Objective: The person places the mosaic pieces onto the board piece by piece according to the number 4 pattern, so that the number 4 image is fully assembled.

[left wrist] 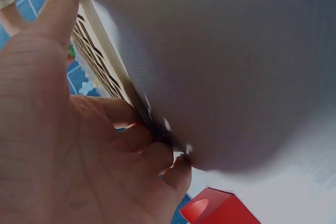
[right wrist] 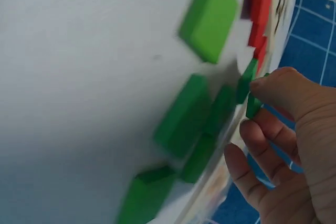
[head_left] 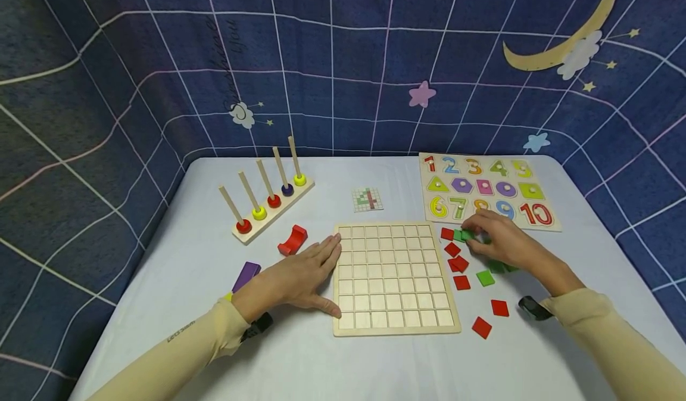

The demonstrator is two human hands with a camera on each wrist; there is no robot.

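Pinching one green tile (right wrist: pixel 253 107) between right hand (head_left: pixel 502 241) thumb and finger, we rest our straight-fingered left hand (head_left: pixel 301 273) against one board (head_left: pixel 388 272). We count at least six red tiles (head_left: pixel 461 282).

Near-side passage: white tablecloth (head_left: pixel 391 365) before gridded board (head_left: pixel 395 273)
Left obstacles: peg stacker (head_left: pixel 274 202), arch block (head_left: pixel 292 241)
Right obstacles: red tiles (head_left: pixel 461 282), number puzzle (head_left: pixel 489 176)

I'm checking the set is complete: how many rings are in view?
5, one at the foot of each peg on the stand. From nearest to farthest: red ring, yellow ring, second red ring, dark blue ring, second yellow ring. None looks hidden.
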